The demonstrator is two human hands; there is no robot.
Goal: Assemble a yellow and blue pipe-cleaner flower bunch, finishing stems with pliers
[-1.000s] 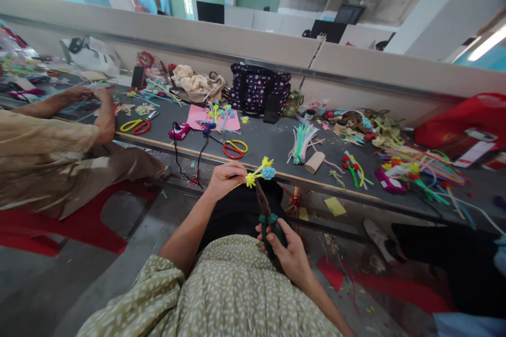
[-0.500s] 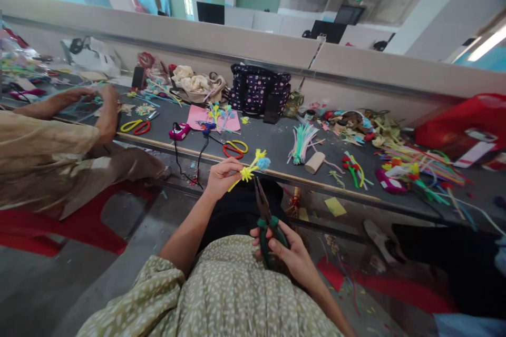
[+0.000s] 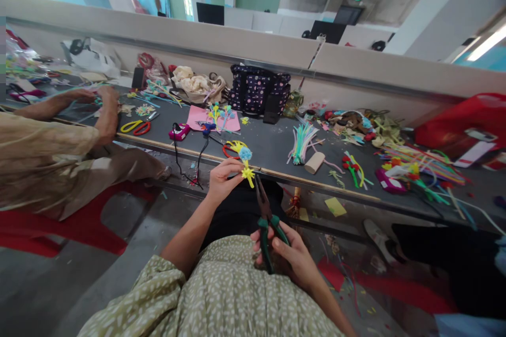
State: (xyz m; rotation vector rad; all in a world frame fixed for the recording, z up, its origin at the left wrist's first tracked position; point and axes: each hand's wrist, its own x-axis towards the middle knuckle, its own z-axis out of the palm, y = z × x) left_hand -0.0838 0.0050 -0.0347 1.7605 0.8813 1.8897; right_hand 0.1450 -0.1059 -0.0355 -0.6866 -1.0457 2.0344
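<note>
Between the fingertips of my left hand is a pipe-cleaner flower with yellow blooms and a fluffy blue one at its top. My right hand grips long-nose pliers by their green handles. The plier jaws point up and sit just right of the flower's lower end, apart from it. Beyond the flower, red-and-yellow scissors lie near the table edge, partly hidden behind it.
A blue glue gun rests on pink paper. Right of centre lie a pipe-cleaner bundle and a cardboard tube. A dotted bag stands at the back. Another person's hands work at the left.
My left hand has turned the flower, so its blue bloom has swung up and left and its stem now points down. The pliers have shifted only slightly.
</note>
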